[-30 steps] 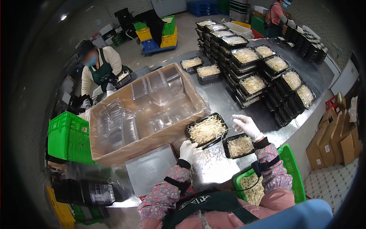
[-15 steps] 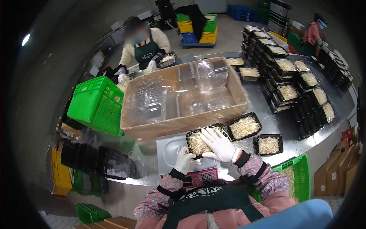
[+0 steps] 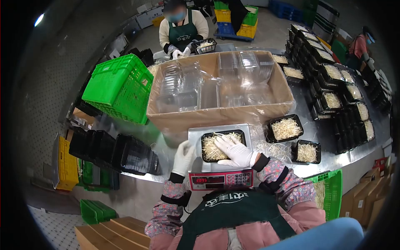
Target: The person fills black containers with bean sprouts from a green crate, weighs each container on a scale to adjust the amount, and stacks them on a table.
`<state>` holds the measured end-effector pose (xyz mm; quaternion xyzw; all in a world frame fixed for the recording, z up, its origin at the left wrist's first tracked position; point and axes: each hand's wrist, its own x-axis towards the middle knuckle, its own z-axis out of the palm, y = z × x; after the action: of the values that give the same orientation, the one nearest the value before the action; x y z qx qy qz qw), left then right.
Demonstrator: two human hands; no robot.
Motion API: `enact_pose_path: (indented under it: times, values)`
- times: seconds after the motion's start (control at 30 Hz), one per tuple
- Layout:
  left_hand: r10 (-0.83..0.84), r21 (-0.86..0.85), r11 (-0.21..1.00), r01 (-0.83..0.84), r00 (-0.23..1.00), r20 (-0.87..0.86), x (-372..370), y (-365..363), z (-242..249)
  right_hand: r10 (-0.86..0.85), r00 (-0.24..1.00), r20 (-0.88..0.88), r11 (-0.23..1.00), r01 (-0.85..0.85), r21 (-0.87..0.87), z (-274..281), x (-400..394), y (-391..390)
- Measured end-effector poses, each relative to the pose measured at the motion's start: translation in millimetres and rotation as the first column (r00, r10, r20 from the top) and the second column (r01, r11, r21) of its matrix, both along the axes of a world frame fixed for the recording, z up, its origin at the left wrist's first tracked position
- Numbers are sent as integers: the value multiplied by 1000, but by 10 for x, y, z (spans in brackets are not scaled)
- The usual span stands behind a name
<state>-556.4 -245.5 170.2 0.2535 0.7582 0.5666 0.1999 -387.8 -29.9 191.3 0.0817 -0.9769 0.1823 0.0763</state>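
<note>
A black tray of bean sprouts (image 3: 209,150) rests on the metal plate of a scale (image 3: 196,137) with a red front panel and lit digits. My right hand (image 3: 236,152), in a white glove, lies spread over the sprouts, its fingers flat on them. To the left of the tray is my gloved left hand (image 3: 183,158), clear of it, with its fingers raised and slightly apart and nothing in them. Two more filled trays, one (image 3: 286,128) behind the other (image 3: 307,152), stand to the right of the scale.
Behind the scale is a large cardboard box (image 3: 187,118) of clear plastic lids. Green crate (image 3: 112,83) and stacked black trays (image 3: 112,152) are at left; stacks of filled trays (image 3: 332,100) at right. A co-worker (image 3: 183,31) across the table holds a tray; another person stands far right.
My left hand has let go of the tray's edge and moved left. The tray now sits squarely on the scale plate, with my right hand still on the sprouts. The view has shifted.
</note>
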Motion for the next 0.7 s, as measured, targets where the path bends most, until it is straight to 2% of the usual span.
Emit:
enact_pose_path:
  times: [0.03,0.1,0.17,0.2,0.23,0.27,0.3,0.37,0.43,0.47,0.5,0.57,0.6,0.7]
  values:
    - [25,53,998,-22,999,-47,-43,-30,35,38,999,1,992,-37,-118,69,47,73]
    - [46,107,993,-38,996,-75,-60,-69,178,-39,999,-17,976,34,-216,326,195,251]
    - [28,26,999,-23,975,-220,-119,-101,205,-147,978,-146,941,92,-326,497,343,522]
    - [27,21,1000,-23,976,-216,-109,-66,235,-257,957,-133,888,180,-423,531,441,628]
    - [-22,-21,1000,16,938,-347,-81,-10,262,-361,926,-108,818,259,-513,535,515,716]
    - [-77,-71,996,49,880,-468,-35,55,292,-458,879,-135,804,344,-484,447,532,769]
    - [-121,-64,993,103,871,-475,46,169,314,-484,856,-185,823,372,-430,443,537,732]
    - [-242,-212,968,136,728,-642,196,468,179,-465,869,-169,800,331,-501,358,441,483]
    - [-392,-371,913,170,618,-681,444,734,104,-369,922,-118,849,283,-446,201,292,187]
    - [-496,-503,849,164,576,-650,551,807,112,-334,933,-137,901,273,-337,6,227,86]
    - [-549,-565,809,160,549,-631,612,836,-88,-347,933,-92,910,312,-272,-151,164,1]
    - [-614,-673,732,106,531,-584,668,870,-162,-427,904,5,894,423,-150,-251,60,-123]
    - [-581,-643,754,133,592,-559,634,893,-272,-453,891,26,876,450,-177,-281,0,-163]
    - [-568,-580,789,202,598,-565,472,946,-468,-513,850,120,795,523,-307,-365,-157,-211]
